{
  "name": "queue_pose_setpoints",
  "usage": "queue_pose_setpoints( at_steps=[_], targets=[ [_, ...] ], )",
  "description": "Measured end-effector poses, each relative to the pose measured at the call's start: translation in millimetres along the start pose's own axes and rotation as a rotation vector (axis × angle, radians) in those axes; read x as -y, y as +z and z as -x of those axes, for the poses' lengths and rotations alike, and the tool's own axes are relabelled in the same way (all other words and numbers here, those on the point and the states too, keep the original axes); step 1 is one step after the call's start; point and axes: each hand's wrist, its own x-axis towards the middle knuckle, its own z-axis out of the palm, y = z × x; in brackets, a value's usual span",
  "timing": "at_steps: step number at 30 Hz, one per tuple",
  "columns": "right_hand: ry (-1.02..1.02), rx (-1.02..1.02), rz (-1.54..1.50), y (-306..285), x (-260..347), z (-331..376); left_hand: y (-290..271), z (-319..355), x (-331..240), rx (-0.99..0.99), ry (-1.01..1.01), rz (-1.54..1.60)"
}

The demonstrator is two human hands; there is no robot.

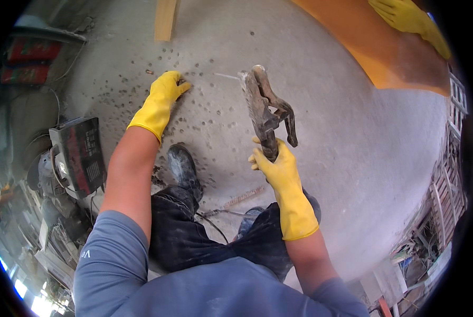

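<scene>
My right hand (276, 161), in a yellow rubber glove, is closed round the handle of a worn, dirty metal clamp tool that looks like a welding electrode holder (265, 108). Its jaws point away from me, and a bent lever sticks out on its right side. From the jaw end a thin pale rod (227, 76) reaches to the left. My left hand (167, 90), gloved the same way, is stretched out low over the pitted floor. Its thumb and fingers stand apart, partly curled, and I see nothing held in them.
A wooden board (166, 21) lies ahead. At the far right, another person's yellow-gloved hand (403, 16) rests on an orange-brown sheet (389, 61). A dark box-shaped machine (81, 156) stands on the left by clutter. A cable (215, 227) runs between my boots. Metal racks (445, 190) line the right.
</scene>
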Motion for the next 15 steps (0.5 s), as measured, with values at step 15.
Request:
queue_pose_setpoints(
  at_steps=[15],
  targets=[
    [-0.001, -0.002, 0.023, 0, -18, -5, 16, 5, 13, -0.065, 0.186, -0.051]
  ],
)
